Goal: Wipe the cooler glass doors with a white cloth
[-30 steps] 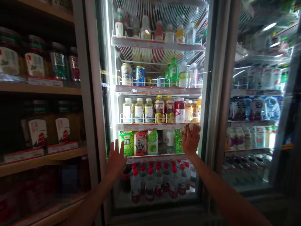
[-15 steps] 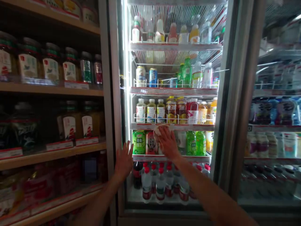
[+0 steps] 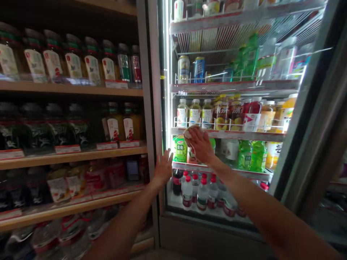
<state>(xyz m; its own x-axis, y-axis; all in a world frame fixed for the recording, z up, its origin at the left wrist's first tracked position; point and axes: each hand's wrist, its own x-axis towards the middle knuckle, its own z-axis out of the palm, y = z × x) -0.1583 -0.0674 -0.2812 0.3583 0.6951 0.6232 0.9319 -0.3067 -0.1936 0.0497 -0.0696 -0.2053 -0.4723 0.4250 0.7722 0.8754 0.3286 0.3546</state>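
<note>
My right hand (image 3: 200, 144) presses a white cloth (image 3: 189, 130) flat against the glass door (image 3: 273, 173) of a lit drinks fridge, at the height of the green juice bottles (image 3: 180, 148). Its fingers are closed over the cloth. My left hand (image 3: 163, 168) lies open with fingers spread against the left edge of the same door, beside the grey door frame (image 3: 153, 108). Behind the glass stand rows of bottles and cans (image 3: 199, 68) on white wire shelves.
Wooden shelves (image 3: 70, 157) to the left carry rows of dark jars and bottles with price tags. Large water bottles (image 3: 62, 234) lie at the lower left. A second fridge door frame (image 3: 311, 144) stands at the right.
My right hand slid the cloth leftwards across the glass, from the door's right side to its left. The view turned left, showing more of the wooden shelves. My left hand stayed on the door's left edge.
</note>
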